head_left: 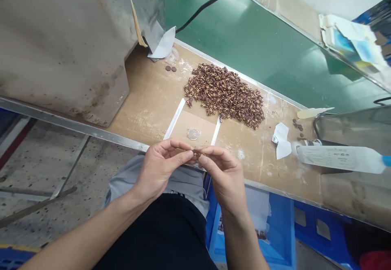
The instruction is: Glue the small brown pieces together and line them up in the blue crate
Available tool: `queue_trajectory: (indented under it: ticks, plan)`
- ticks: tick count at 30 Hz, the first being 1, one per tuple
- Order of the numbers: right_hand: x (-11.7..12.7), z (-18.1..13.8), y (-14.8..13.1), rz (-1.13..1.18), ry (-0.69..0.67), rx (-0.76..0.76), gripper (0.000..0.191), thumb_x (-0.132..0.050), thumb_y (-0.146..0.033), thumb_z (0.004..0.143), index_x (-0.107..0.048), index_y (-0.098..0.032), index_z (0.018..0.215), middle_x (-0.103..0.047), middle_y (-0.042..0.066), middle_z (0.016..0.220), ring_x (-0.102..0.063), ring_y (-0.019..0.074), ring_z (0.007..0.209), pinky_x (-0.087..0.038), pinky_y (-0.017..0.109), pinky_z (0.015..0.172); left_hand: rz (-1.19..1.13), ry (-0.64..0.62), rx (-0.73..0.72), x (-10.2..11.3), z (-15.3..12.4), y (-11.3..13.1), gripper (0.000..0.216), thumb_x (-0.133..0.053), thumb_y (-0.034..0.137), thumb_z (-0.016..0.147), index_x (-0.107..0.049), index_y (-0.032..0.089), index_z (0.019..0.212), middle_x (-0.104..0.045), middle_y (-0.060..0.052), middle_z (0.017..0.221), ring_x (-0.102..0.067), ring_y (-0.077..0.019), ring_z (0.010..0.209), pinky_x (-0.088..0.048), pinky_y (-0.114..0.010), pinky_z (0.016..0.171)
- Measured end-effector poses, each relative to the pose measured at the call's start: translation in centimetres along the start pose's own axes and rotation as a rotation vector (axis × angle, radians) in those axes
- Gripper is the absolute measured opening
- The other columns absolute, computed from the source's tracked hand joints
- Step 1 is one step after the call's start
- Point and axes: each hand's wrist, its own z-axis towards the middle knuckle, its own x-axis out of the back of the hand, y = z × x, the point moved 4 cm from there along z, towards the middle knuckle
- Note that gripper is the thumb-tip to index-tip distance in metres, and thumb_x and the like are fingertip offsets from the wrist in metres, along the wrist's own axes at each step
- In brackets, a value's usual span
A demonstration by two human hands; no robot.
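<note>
Across the cardboard-topped workbench [143,103] a heap of brown, gold-pronged components [226,93] sits just beyond, probably for easy reach, as left hand [160,164] and right hand [224,170] meet at the near edge, fingertips pinching one small brown piece [197,153], seemingly to steady it.

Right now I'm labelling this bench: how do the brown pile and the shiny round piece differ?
The pile is dark brown with yellowish bits; the round piece is pale and shiny. The pile spreads wide, many parts heaped together; the round piece is small. The round piece lies nearer the left hand than the pile does. Both rest on the brown worktop.
</note>
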Motion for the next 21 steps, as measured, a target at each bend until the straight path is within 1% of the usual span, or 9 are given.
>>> queue_trajectory:
  ticks: [3,6,8,11,13,14,16,18,21]
  plan:
    - [0.0,0.2,-0.5,-0.013,-0.02,-0.017,0.017,-0.103,-0.038,0.097,-0.093,-0.03,0.108,-0.092,0.005,0.109,-0.087,0.0248,0.1,-0.076,0.04,0.093,-0.016,-0.071,0.06,0.2,0.0,0.1,0.032,-0.113,0.031,0.081,-0.09,0.017,0.096,-0.09,-0.006,0.088,-0.088,-0.0202,0.079,-0.076,-0.03,0.082]
    - [0.2,0.5,-1.3,-0.056,-0.159,-0.058,0.014,-0.102,-0.036,0.098,-0.093,-0.028,0.106,-0.092,0.005,0.106,-0.087,0.0229,0.095,-0.075,0.036,0.088,-0.004,-0.246,0.213,0.8,0.3,0.0,0.034,-0.108,0.042,0.09,-0.089,0.016,0.1,-0.09,-0.009,0.09,-0.09,-0.0227,0.082,-0.076,-0.031,0.082]
    - [0.3,0.6,-1.8,-0.09,-0.266,-0.077,0.012,-0.102,-0.035,0.099,-0.094,-0.029,0.106,-0.091,0.004,0.103,-0.085,0.0213,0.091,-0.072,0.033,0.084,0.002,-0.349,0.321,1.2,0.4,-0.1,0.035,-0.106,0.045,0.092,-0.088,0.016,0.098,-0.09,-0.011,0.088,-0.09,-0.0227,0.08,-0.075,-0.029,0.078]
    - [0.3,0.5,-2.7,-0.178,-0.321,-0.016,0.008,-0.099,-0.034,0.103,-0.094,-0.031,0.108,-0.091,0.003,0.105,-0.085,0.0212,0.093,-0.071,0.035,0.085,-0.034,-0.403,0.411,1.8,0.3,-0.2,0.032,-0.109,0.042,0.09,-0.089,0.017,0.097,-0.091,-0.01,0.09,-0.09,-0.0213,0.077,-0.073,-0.026,0.073]
    - [0.1,0.4,-3.2,-0.279,-0.315,0.095,0.004,-0.095,-0.03,0.107,-0.093,-0.032,0.11,-0.091,0.003,0.109,-0.086,0.0232,0.098,-0.071,0.038,0.088,-0.059,-0.398,0.423,1.9,0.1,-0.2,0.031,-0.109,0.041,0.089,-0.091,0.018,0.101,-0.092,-0.011,0.093,-0.09,-0.0209,0.078,-0.073,-0.026,0.075]
    - [-0.1,0.4,-3.6,-0.343,-0.316,0.177,0.007,-0.092,-0.026,0.108,-0.093,-0.033,0.111,-0.091,0.003,0.11,-0.086,0.0241,0.1,-0.071,0.04,0.09,-0.067,-0.387,0.416,1.9,0.0,-0.3,0.031,-0.109,0.04,0.089,-0.092,0.018,0.103,-0.092,-0.011,0.094,-0.09,-0.0209,0.08,-0.073,-0.026,0.077]
    - [-0.5,0.1,-4.2,-0.48,-0.323,0.38,0.019,-0.087,-0.017,0.11,-0.093,-0.034,0.116,-0.092,0.002,0.111,-0.088,0.0247,0.103,-0.071,0.042,0.092,-0.085,-0.35,0.388,2.0,-0.2,-0.4,0.029,-0.109,0.038,0.089,-0.094,0.018,0.104,-0.092,-0.011,0.093,-0.09,-0.0207,0.083,-0.073,-0.025,0.08]
    - [-0.9,-0.3,-4.5,-0.613,-0.332,0.596,0.033,-0.084,-0.008,0.11,-0.093,-0.036,0.126,-0.093,0.002,0.116,-0.088,0.0248,0.103,-0.072,0.043,0.09,-0.103,-0.294,0.363,1.9,-0.5,-0.5,0.027,-0.109,0.036,0.089,-0.094,0.018,0.103,-0.092,-0.01,0.096,-0.089,-0.0198,0.084,-0.072,-0.026,0.081]
    - [-1.0,-0.9,-4.5,-0.766,-0.338,0.816,0.054,-0.08,-0.001,0.108,-0.086,-0.037,0.148,-0.092,0.004,0.131,-0.089,0.0268,0.106,-0.073,0.045,0.087,-0.121,-0.201,0.333,1.9,-0.8,-0.9,0.028,-0.109,0.035,0.089,-0.095,0.018,0.105,-0.092,-0.009,0.103,-0.087,-0.0185,0.088,-0.072,-0.027,0.086]
